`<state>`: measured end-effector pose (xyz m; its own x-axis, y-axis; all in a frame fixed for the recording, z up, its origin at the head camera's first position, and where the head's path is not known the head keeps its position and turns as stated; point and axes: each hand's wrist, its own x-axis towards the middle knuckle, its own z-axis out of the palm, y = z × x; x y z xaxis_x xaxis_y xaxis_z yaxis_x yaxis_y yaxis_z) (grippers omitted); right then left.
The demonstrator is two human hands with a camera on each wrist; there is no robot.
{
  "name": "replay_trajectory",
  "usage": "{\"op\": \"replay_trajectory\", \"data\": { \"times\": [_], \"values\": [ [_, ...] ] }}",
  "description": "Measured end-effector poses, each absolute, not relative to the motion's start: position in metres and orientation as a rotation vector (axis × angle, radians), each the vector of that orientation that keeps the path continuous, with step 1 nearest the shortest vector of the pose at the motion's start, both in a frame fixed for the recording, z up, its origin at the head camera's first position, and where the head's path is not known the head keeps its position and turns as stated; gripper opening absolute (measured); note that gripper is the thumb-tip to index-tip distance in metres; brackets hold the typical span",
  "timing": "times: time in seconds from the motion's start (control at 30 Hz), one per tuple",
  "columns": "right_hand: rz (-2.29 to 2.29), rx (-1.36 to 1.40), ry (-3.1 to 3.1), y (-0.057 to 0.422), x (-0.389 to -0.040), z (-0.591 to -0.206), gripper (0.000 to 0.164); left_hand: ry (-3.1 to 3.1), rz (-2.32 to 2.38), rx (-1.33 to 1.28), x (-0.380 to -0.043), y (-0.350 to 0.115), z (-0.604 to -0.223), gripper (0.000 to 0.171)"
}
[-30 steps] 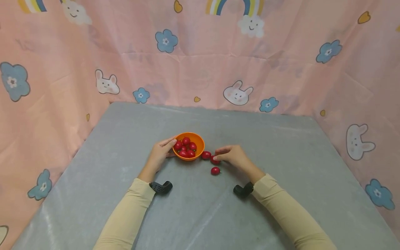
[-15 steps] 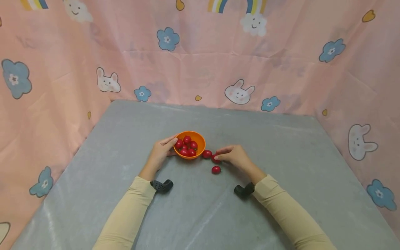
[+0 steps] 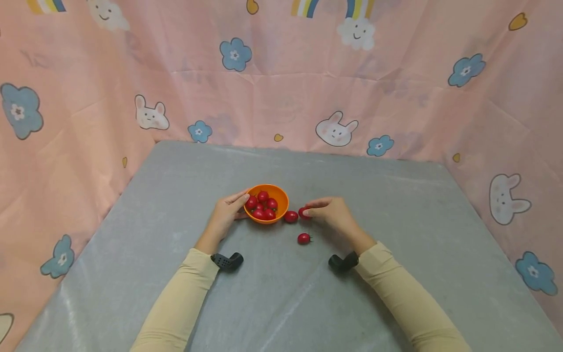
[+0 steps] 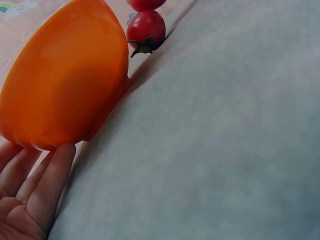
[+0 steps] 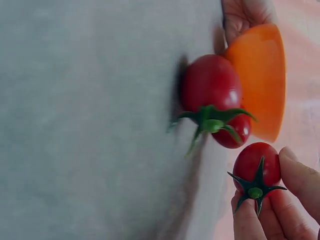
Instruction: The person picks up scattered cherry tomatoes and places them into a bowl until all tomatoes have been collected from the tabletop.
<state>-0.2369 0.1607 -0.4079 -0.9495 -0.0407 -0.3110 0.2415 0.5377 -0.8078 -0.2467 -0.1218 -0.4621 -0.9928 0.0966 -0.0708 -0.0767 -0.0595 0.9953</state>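
Note:
An orange bowl holding several red cherry tomatoes stands mid-table. My left hand grips its left side, thumb at the rim; the left wrist view shows fingertips against the bowl's outer wall. Between thumb and fingers, my right hand pinches a cherry tomato, its green star-shaped stem towards the camera. That tomato is raised over the table, just right of the bowl. One loose tomato lies right beside the bowl. Another tomato lies nearer the person, its stem pointing right.
The grey-covered table spreads out around the bowl. A pink curtain printed with flowers and rabbits stands along its back and sides. Dark wrist devices sit on both wrists, below beige sleeves.
My right hand has lifted the pinched tomato off the table, moving it slightly up and away from the person. The left hand and the bowl stay in place.

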Motion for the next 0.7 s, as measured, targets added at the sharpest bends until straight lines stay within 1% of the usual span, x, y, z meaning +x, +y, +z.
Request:
{"op": "replay_trajectory", "data": {
  "times": [0.4,0.7],
  "values": [
    [-1.435,0.18,2.518,0.154,-0.248,-0.386,0.037,2.071,2.192,0.03,-0.247,-0.123,-0.462,0.046],
    [-1.446,0.2,2.516,0.135,-0.257,-0.375,0.037,2.082,2.196,0.031,-0.246,-0.122,-0.462,0.048]
  ]
}}
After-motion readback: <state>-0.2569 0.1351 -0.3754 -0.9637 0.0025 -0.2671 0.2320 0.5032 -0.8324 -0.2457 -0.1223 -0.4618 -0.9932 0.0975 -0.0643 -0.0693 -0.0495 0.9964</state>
